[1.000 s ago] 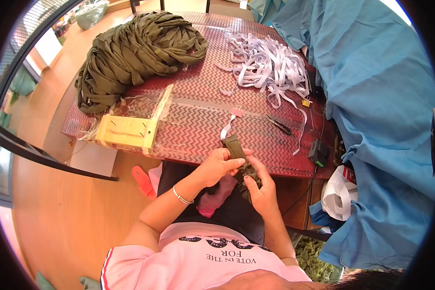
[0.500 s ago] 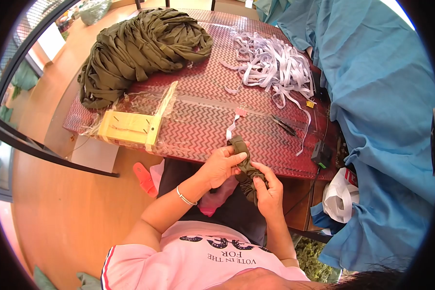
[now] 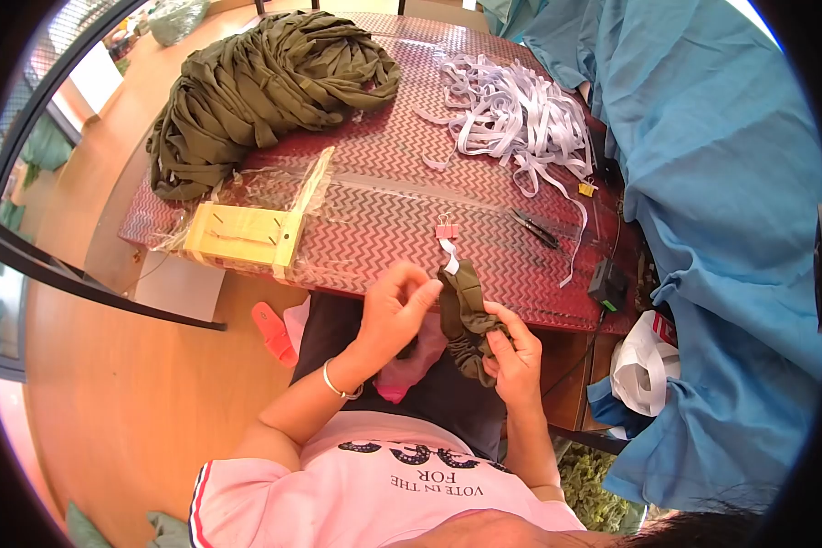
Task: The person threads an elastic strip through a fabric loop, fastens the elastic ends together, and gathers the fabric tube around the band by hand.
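A gathered olive-green fabric tube hangs over the table's front edge. My right hand pinches its bunched lower part between thumb and fingers. At the tube's upper left, my left hand is curled, its thumb tip close beside the fabric. Whether anything is between those fingers is hidden. From the tube's upper end comes a white elastic strip, its far end in a pink binder clip on the table.
A large olive fabric heap and a yellow wooden block with nails lie left on the patterned table. Tangled white elastic, black snips, a yellow clip and a black box are right, beside blue cloth.
My left hand has moved off the fabric's upper end, to the left. The fabric's upper end now shows uncovered. The pink clip has shifted slightly left and toward me.
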Motion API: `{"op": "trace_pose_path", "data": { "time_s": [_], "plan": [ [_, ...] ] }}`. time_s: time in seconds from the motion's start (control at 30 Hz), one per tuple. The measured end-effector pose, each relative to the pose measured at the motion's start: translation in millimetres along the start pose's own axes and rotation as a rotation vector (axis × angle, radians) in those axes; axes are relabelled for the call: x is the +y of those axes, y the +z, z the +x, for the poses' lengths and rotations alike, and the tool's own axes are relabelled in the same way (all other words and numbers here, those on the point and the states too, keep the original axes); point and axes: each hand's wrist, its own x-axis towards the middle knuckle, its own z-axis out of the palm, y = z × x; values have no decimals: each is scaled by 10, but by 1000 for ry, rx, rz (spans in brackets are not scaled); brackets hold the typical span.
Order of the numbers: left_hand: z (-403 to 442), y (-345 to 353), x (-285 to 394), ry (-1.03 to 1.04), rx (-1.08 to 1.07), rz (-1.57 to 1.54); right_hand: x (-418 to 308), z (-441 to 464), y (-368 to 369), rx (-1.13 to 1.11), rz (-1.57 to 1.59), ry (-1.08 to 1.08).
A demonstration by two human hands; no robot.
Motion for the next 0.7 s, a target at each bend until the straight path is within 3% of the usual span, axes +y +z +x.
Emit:
{"op": "trace_pose_path", "data": {
  "time_s": [0.1, 0.13, 0.27, 0.47, 0.57, 0.7],
  "plan": [
    [112, 119, 190, 52, 98, -209, 5, -14, 18, -37, 10, 22],
    [125, 29, 127, 11, -73, -112, 14, -17, 22, -49, 9, 25],
    [160, -21, 95, -193, -211, -420, 3, -25, -7, -109, 82, 87],
    [157, 54, 291, -387, -193, -744, 0, -13, -181, -197, 419, 221],
    [169, 50, 269, -314, -231, -685, 35, -5, -181, -216, 539, 225],
    [134, 141, 341, -202, -65, -580, 108, -13, -95, -149, 543, 114]
  ]
}}
